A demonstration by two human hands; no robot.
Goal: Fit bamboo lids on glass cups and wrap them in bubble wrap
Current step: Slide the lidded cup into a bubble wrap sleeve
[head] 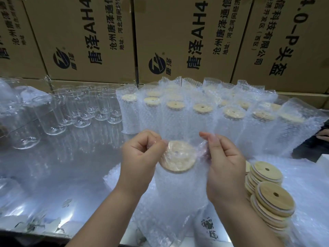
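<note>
Both hands, left hand (140,155) and right hand (222,157), pinch the bubble wrap bag (178,189) holding a lidded glass cup (179,156); wrapped cups (203,111) stand behind it, empty glass cups (78,107) far left.

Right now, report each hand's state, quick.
Left hand: closed, pinching the bubble wrap beside the lidded cup.
Right hand: closed, pinching the same bubble wrap on the other side.
</note>
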